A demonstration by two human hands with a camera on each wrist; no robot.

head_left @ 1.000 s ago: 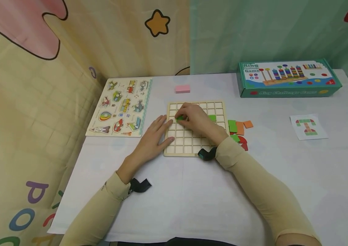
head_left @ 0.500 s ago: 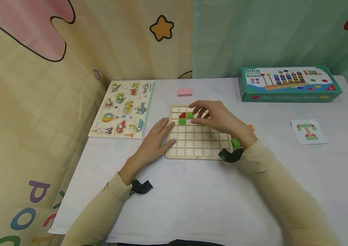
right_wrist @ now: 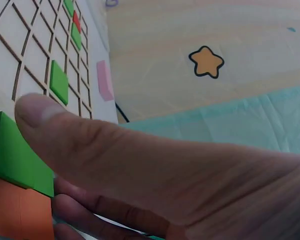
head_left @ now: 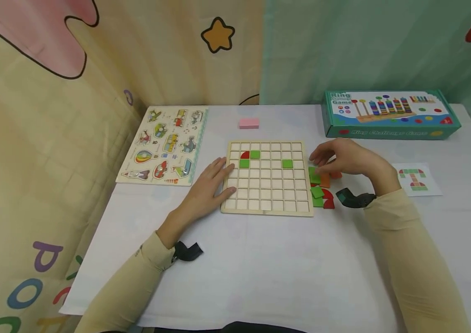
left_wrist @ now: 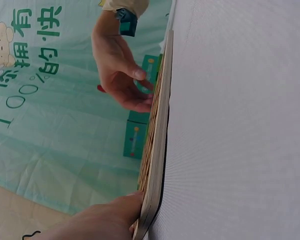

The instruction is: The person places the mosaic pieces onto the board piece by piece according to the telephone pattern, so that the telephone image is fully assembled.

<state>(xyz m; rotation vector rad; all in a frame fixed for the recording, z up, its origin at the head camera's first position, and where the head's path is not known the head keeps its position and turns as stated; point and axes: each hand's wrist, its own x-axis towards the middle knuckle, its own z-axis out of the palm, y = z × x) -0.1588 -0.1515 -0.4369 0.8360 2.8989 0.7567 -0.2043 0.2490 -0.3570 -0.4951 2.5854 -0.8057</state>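
Observation:
My left hand rests with straight fingers along the left edge of a wooden grid board. On the board lie a red quarter-round tile, two green square tiles beside it, and another green tile further right. Over the loose tiles at the board's right side hovers my right hand, thumb and fingers bent and apart. Its thumb overlaps a green tile in the right wrist view, with orange tiles under it. Nothing shows between thumb and fingers in the left wrist view.
A pattern card lies right of the right hand. At the back are a pink block and a green Ring Challenge Game box. A picture puzzle board lies at left. Several red and green tiles lie beside the grid.
My right hand has left the green tile in the upper-left part of the grid and moved right to the loose tiles. My left hand has stayed on the board's edge.

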